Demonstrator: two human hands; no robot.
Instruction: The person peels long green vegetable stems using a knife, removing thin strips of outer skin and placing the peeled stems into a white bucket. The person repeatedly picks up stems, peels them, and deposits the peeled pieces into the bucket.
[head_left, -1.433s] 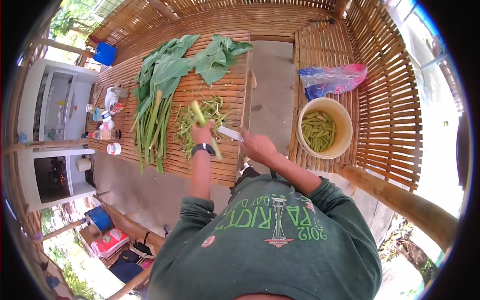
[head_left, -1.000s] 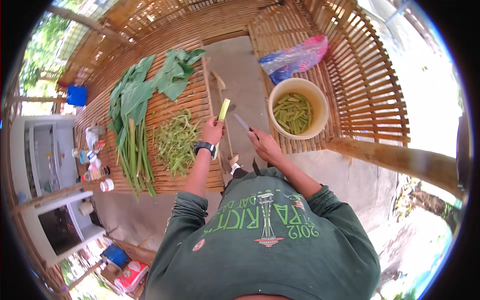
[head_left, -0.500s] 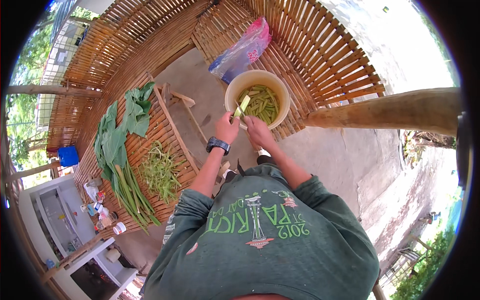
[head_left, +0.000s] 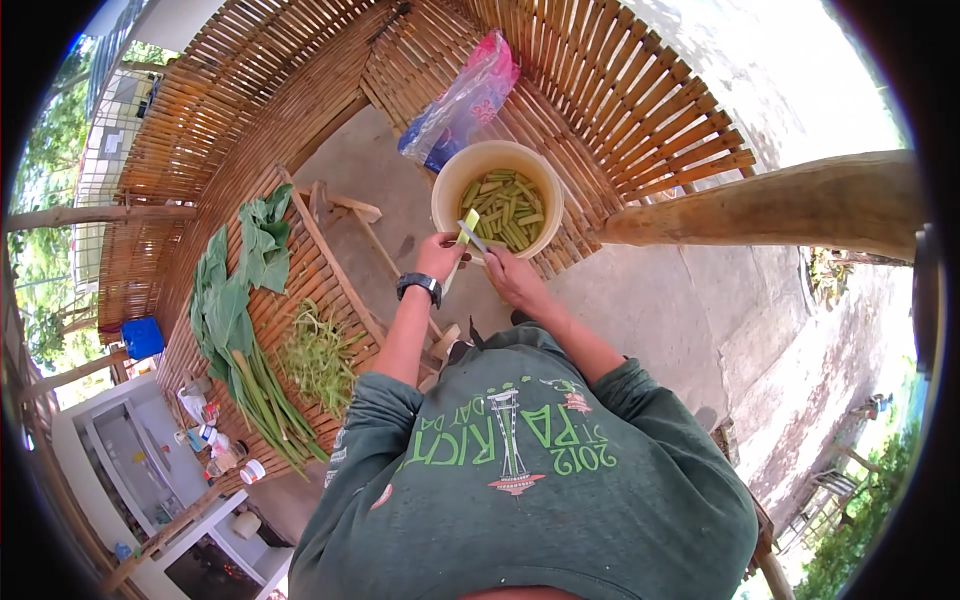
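My left hand (head_left: 436, 258), with a dark watch on its wrist, is closed around a pale green stalk (head_left: 469, 221). A thin strip hangs below that hand. My right hand (head_left: 516, 279) grips a knife (head_left: 471, 236), its blade lying against the stalk; the handle is mostly hidden in the fingers. Both hands are at the near rim of a cream bucket (head_left: 447, 185). Many cut green stalk pieces (head_left: 515, 208) lie inside the bucket, which stands on a bamboo slat bench (head_left: 585, 195).
On a bamboo slat table (head_left: 335, 262) to the left lie long leafy stalks (head_left: 228, 300) and a heap of green peelings (head_left: 318, 355). A pink and blue plastic bag (head_left: 462, 112) rests behind the bucket. A thick wooden post (head_left: 760, 212) juts in from the right.
The knife blade has come up across the stalk, and the stalk's top end has tipped leftward. The bucket and bag appear slightly farther left as the view shifts.
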